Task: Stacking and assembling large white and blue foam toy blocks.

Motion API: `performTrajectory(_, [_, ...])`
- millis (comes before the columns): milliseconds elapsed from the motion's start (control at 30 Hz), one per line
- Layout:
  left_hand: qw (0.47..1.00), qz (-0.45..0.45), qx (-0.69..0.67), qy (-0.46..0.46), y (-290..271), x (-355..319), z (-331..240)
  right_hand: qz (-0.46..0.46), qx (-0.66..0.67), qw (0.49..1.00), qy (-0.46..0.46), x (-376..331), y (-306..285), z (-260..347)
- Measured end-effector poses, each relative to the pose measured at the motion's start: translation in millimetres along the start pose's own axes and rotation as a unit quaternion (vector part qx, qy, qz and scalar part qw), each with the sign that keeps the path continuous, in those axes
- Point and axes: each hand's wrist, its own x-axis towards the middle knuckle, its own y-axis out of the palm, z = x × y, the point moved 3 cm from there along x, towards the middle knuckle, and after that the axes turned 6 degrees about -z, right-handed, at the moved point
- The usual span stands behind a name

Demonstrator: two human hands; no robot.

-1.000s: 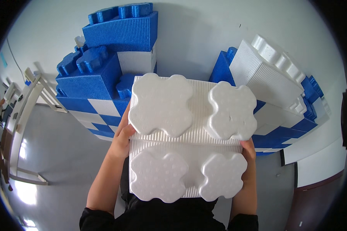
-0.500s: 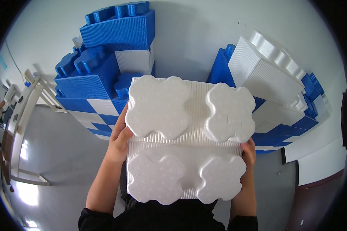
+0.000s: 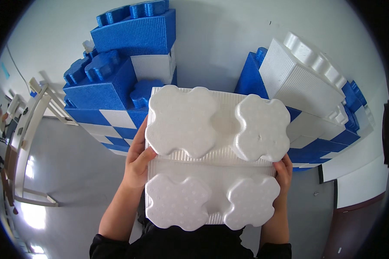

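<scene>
A big white foam building block [image 3: 226, 121] is held up in front of my body between both hands. Lobed, flower-shaped knobs cover its ribbed face, and an edge runs across its middle; I cannot tell whether it is one block or two held together. My left hand [image 3: 137, 166] grips the left side, thumb on the near face and fingers partly hidden behind the edge. On the opposite side my right hand [image 3: 283, 175] is closed around the edge, most of its fingers hidden. Behind the block stands a stepped wall of blue and white blocks [image 3: 134, 39].
To the right, the block wall carries a tilted-looking white block [image 3: 296, 77] with blue blocks beside it. A light-coloured frame [image 3: 30, 116] stands at the far left on the grey floor [image 3: 73, 172]. A dark red-brown door [image 3: 354, 228] is at the lower right.
The white block and both hands have shifted slightly right in the picture, as has the background. My left thumb lies further over the block's near face. Both hands keep their grip.
</scene>
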Motion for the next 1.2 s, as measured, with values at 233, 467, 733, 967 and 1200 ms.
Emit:
performTrajectory(233, [1.0, -0.009, 0.028, 0.012, 2.9, 0.0, 3.3, -0.058, 0.013, 0.997, 0.041, -5.8, -1.0, 0.5])
performTrajectory(467, [0.999, -0.024, -0.028, 0.013, -1.5, 0.4, 6.4, -0.028, 0.021, 0.999, 0.016, -4.7, 6.5, 7.0])
performTrajectory(733, [0.999, -0.035, 0.009, 0.02, 2.2, -5.7, 5.1, -0.064, 0.005, 0.996, 0.057, -10.8, 7.2, 7.5])
performTrajectory(967, [0.999, -0.034, -0.006, -0.032, 3.8, -4.0, 1.1, -0.032, 0.002, 0.998, 0.052, -11.4, 7.1, 8.8])
performTrajectory(1200, [0.996, -0.083, 0.044, -0.007, 8.4, -7.3, -1.1, -0.022, 0.046, 0.997, 0.058, -15.9, 12.5, 2.8])
